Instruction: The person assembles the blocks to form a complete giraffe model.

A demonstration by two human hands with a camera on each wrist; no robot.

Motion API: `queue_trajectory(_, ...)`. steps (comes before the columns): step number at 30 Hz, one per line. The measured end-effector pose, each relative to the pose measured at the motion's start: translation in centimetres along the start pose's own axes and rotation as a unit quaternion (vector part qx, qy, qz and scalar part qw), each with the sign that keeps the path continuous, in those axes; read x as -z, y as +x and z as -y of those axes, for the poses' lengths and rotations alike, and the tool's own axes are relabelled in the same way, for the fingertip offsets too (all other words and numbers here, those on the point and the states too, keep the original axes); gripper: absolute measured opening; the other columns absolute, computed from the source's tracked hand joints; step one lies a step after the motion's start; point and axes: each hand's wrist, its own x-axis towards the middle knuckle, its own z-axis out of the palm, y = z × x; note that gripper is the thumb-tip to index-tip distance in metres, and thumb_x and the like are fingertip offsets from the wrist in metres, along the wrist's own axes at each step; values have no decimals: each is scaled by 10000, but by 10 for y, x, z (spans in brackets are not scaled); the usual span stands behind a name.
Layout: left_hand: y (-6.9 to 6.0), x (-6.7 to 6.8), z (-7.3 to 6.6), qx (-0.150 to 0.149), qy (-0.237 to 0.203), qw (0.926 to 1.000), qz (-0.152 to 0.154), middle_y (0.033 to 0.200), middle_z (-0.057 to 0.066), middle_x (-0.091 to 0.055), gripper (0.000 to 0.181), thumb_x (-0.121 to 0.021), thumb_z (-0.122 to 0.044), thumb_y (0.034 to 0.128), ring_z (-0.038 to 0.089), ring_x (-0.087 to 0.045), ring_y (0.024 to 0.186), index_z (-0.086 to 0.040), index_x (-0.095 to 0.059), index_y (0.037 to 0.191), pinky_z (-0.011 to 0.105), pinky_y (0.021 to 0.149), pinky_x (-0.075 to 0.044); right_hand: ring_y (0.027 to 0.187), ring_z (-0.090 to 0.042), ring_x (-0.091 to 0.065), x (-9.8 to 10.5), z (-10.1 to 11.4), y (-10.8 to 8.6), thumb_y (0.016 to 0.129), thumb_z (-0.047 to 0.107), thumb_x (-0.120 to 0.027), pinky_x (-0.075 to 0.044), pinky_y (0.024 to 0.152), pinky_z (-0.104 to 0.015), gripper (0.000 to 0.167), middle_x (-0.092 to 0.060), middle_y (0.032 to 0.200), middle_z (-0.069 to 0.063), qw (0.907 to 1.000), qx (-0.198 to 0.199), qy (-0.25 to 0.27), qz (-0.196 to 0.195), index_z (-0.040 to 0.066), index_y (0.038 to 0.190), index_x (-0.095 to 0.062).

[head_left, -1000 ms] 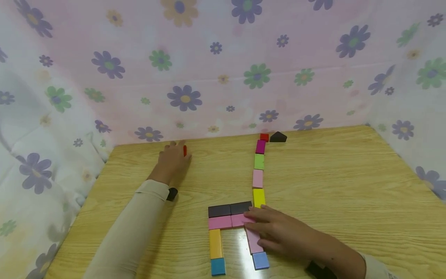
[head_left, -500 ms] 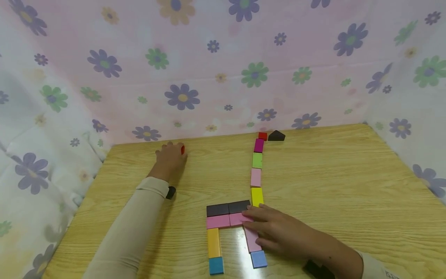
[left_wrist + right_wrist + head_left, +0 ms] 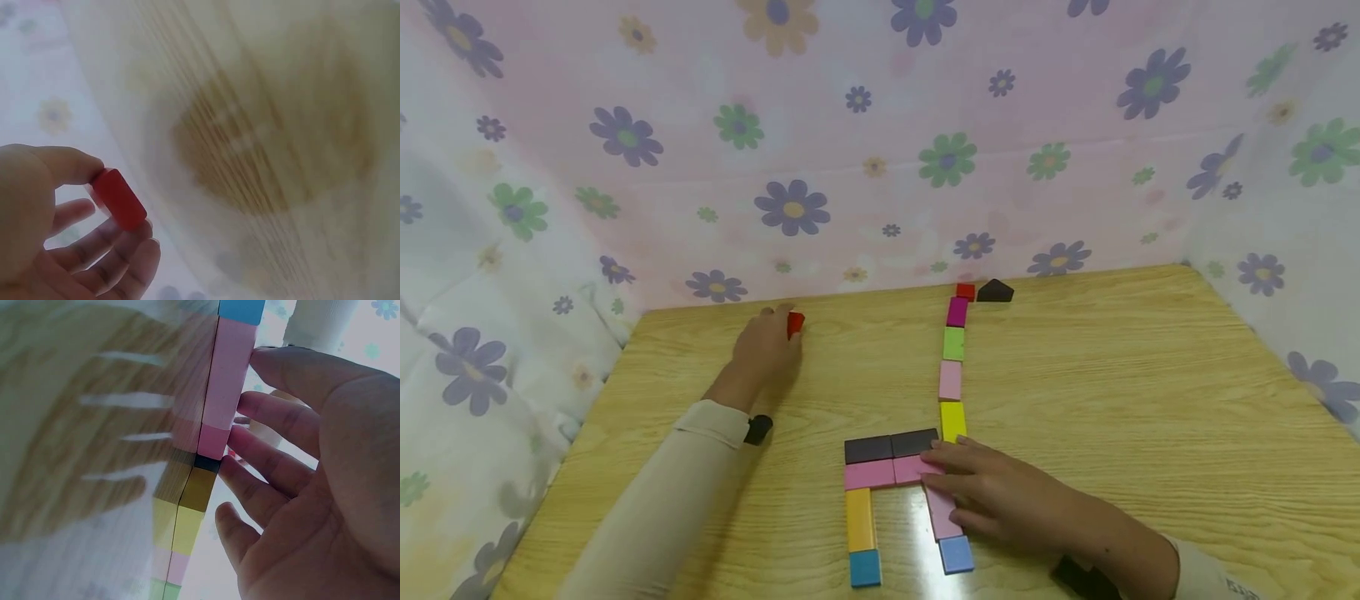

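Note:
Near the table's far left edge, my left hand [image 3: 765,343] pinches a small red block [image 3: 119,199] between thumb and fingertips. The left wrist view has the block tilted, above the table. At the front, my right hand [image 3: 1011,498] rests with relaxed fingers on an arrangement of flat-lying blocks. Its fingertips touch a pink block [image 3: 913,469] in the crosspiece and the pink block [image 3: 942,510] below that. Two black blocks [image 3: 868,450] lie along the top of the crosspiece. An orange block [image 3: 861,520] and a teal block [image 3: 865,568] form the left leg; a light blue block [image 3: 956,554] ends the right one.
A line of blocks runs away from the arrangement: yellow [image 3: 953,421], pink [image 3: 951,380], lime green [image 3: 953,343], magenta [image 3: 957,312] and red [image 3: 966,292]. Beside its far end stands a black angular block [image 3: 996,291]. A flowered curtain [image 3: 880,150] borders the table.
My left hand has turned and its wrist has shifted slightly left and nearer, so more of the red block shows. My right hand stays on the pink blocks.

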Motion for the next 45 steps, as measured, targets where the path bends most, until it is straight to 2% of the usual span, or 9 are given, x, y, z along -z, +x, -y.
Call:
queue_trajectory(3,-16,5,-9,-169,-148,9996,-148,1259,256,-597,567,-597,-226,993,387,-638,977,-62,-410,1503,488,796,-584,1468,-254,-390,1,0,0,990,335,-617,-356,1172,-520,468,-430,1567,66,10000,20,-22,-6,260,1446,-548)
queue_trajectory(8,-54,7,-22,-418,-312,9984,-207,1279,223,-612,598,-665,-233,961,351,-656,985,-103,-440,1499,459,776,-608,1466,-257,-393,3,1,1,991,325,-615,-359,1171,-521,467,-431,1568,56,9999,96,-80,-34,246,1447,-549)
queue_trajectory(14,-94,-4,-29,-590,-344,9973,-261,1215,152,-670,568,-738,-230,914,276,-679,955,-114,-536,1431,381,734,-618,1457,-261,-406,2,0,1,991,330,-615,-387,1154,-523,473,-427,1571,56,9999,92,-108,-4,253,1452,-542)
queue_trajectory(21,-127,-16,-31,-591,-154,9981,-30,1198,113,-692,515,-778,-243,877,230,-676,950,-152,-615,1357,360,719,-609,1454,-250,-408,2,-1,-1,992,342,-613,-408,1138,-521,477,-427,1570,67,9999,66,-79,20,266,1457,-535)
queue_trajectory(26,-143,-21,-33,-694,-45,9974,172,1178,107,-695,504,-797,-254,859,224,-677,959,-166,-638,1329,363,708,-599,1452,-239,-410,2,0,-1,990,342,-619,-418,1131,-510,481,-426,1570,71,10000,51,-72,39,266,1457,-534)
queue_trajectory(31,-155,-25,-35,-746,-4,9970,208,1119,66,-701,493,-815,-261,840,174,-647,904,-181,-655,1300,327,687,-577,1451,-238,-413,2,0,0,981,341,-633,-420,1131,-503,479,-432,1567,69,9999,40,-156,45,259,1445,-550)
queue_trajectory(35,-160,-26,-37,-798,48,9965,260,1072,42,-700,487,-827,-263,825,143,-605,855,-182,-670,1280,296,669,-547,1450,-239,-413,3,1,1,981,347,-633,-417,1131,-506,484,-432,1567,72,9998,21,-197,81,262,1449,-544)
queue_trajectory(42,-166,-28,-38,-942,74,9949,354,1080,24,-710,459,-829,-277,821,141,-617,903,-176,-691,1247,311,703,-550,1446,-239,-420,5,2,1,979,344,-634,-425,1127,-503,486,-430,1569,69,9998,5,-180,76,258,1449,-546)
queue_trajectory(45,-168,-28,-38,-1035,127,9941,294,1061,7,-711,458,-828,-281,822,128,-604,900,-166,-695,1244,292,699,-543,1442,-244,-426,4,2,1,983,347,-629,-434,1120,-500,480,-434,1568,56,9997,85,-224,2,244,1445,-551)
